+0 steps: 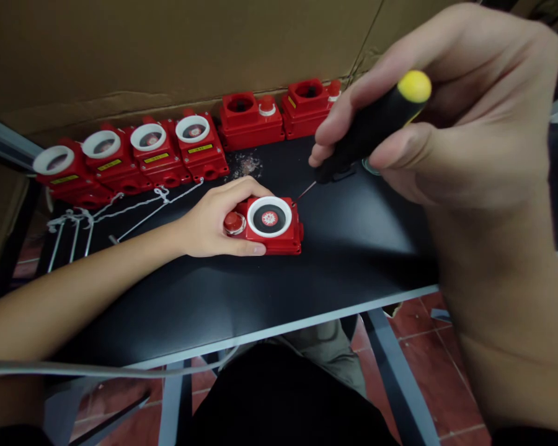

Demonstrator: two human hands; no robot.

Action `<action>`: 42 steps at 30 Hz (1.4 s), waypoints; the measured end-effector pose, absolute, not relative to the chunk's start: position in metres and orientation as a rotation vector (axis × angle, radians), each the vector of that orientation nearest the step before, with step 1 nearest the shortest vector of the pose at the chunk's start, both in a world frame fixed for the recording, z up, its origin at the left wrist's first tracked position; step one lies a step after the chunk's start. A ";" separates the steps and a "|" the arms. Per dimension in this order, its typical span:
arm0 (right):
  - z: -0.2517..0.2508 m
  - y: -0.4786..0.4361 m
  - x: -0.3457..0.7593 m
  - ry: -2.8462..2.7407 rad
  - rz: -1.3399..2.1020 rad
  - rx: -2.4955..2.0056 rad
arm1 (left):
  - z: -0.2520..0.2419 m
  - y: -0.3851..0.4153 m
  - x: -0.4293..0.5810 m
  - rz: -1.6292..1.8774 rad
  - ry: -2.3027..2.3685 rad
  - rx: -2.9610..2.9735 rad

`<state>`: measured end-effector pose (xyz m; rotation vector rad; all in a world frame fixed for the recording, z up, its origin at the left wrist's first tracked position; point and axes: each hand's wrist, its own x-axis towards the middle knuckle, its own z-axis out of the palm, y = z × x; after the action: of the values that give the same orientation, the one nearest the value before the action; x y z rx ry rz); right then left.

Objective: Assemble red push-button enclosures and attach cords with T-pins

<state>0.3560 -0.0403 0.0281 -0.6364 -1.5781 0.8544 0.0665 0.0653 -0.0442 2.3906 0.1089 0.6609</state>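
Note:
My left hand (218, 220) is wrapped round a red alarm unit (279, 243) lying on the black tabletop. The unit has a white-rimmed round horn (270, 217) and a small red dome lamp (234, 223) at its left end, between my thumb and fingers. In my right hand (465, 118), raised at the right, is a screwdriver (363, 133) with a black handle and yellow end. Its thin shaft points down-left, and the tip meets the unit's upper right corner. A screw there is too small to make out.
Several red alarm units with white rims (155, 161) stand at the back left. Two red housings without white rims (251, 130) sit right of them. White cords and metal rods (134, 210) lie at left, near crumbs (247, 164). A grey cable (121, 370) crosses the front.

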 end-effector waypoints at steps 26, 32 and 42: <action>0.036 -0.032 0.341 -1.451 0.897 -0.700 | -0.047 0.067 0.067 0.661 0.127 2.371; 0.019 -0.023 0.353 -1.528 0.783 -0.602 | -0.046 0.068 0.067 0.651 0.138 2.374; 0.023 -0.030 0.343 -1.559 0.618 -0.612 | -0.050 0.068 0.068 0.668 0.120 2.365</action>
<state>0.3435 -0.0300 0.0231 -0.6124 -1.5595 0.6183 0.0675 0.0683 -0.0498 2.3653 0.1204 0.6675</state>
